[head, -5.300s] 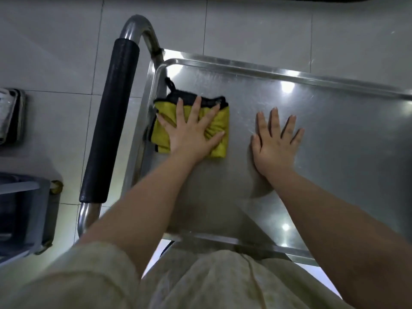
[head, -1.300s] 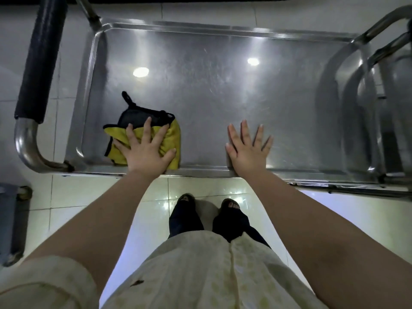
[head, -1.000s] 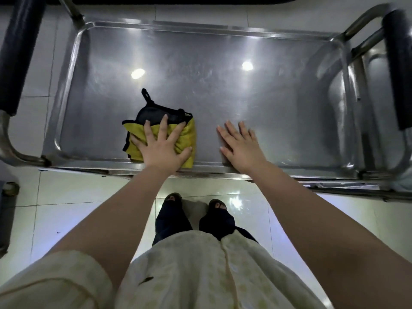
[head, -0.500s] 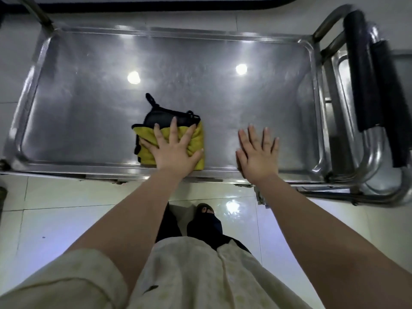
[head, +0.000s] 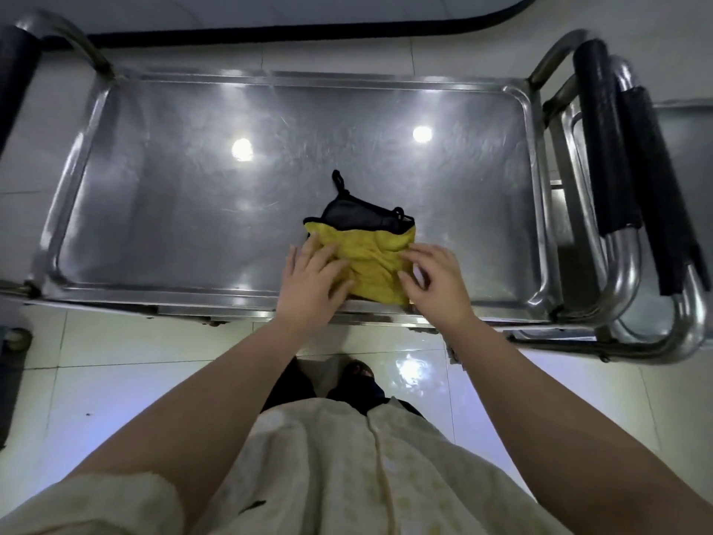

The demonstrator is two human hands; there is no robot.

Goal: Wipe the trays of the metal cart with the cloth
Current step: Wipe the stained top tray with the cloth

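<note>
Bunching the yellow cloth [head: 372, 264] on the top tray [head: 185, 210] of the metal cart [head: 538, 195], at about 5 o'clock of the tray floor, just inside the near rim. My left hand [head: 314, 281] lies on the cloth's 9 o'clock edge, fingers half curled and pressing the fabric, not closed round it. My right hand [head: 434, 281] sits at the 3 o'clock edge, fingers bent and loosely spread, tips touching the cloth; whether any fabric is pinched I cannot tell. The cloth's black backing and loop [head: 339, 179] stick out toward 12 o'clock.

Risks, as I judge them:
- Cloth is wrinkled between both hands; a wipe from here would drag a lump and skip patches.
- Cloth lies close to the near rim; a pull toward 6 o'clock could take it over the edge to the tiled floor [head: 115, 380].
- Loop may snag on a corner.
- With neither hand bracing the cart, a hard push could roll it.
</note>
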